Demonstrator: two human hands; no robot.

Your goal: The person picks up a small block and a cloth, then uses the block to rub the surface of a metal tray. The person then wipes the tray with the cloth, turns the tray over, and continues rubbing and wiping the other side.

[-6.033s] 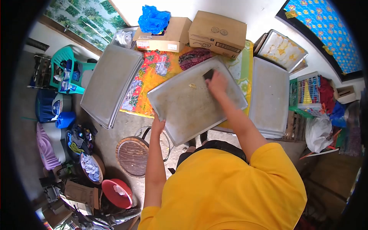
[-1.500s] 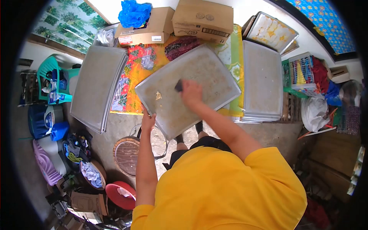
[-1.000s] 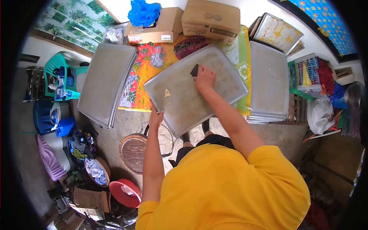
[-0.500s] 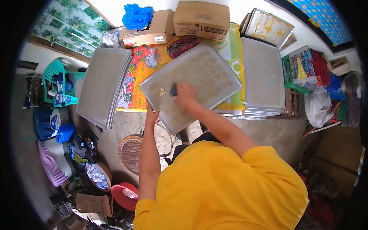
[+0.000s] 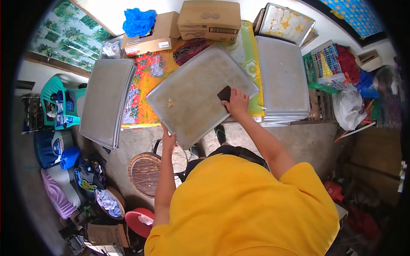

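Note:
A large grey baking tray [image 5: 198,79] lies at an angle over the table, its near corner jutting past the edge towards me. My left hand [image 5: 169,138] grips the tray's near left rim, thumb up at the side. In my right hand [image 5: 238,101] is a dark, flat square scraper [image 5: 224,94], held over the tray's right part near the rim. Brownish stains cover the tray's surface. A small yellowish scrap of residue [image 5: 171,103] sits on its left part.
Stacked trays stand at left [image 5: 104,100] and right [image 5: 284,72]. Behind are a cardboard box [image 5: 209,21], an open box with a blue plastic bag [image 5: 139,22], and a dark red cloth [image 5: 190,50]. A round wooden stool [image 5: 144,176] stands below, left of my legs.
My right hand has moved right with the scraper, from the tray's middle to near its right rim. My left hand stays on the rim. The whole view has shifted slightly.

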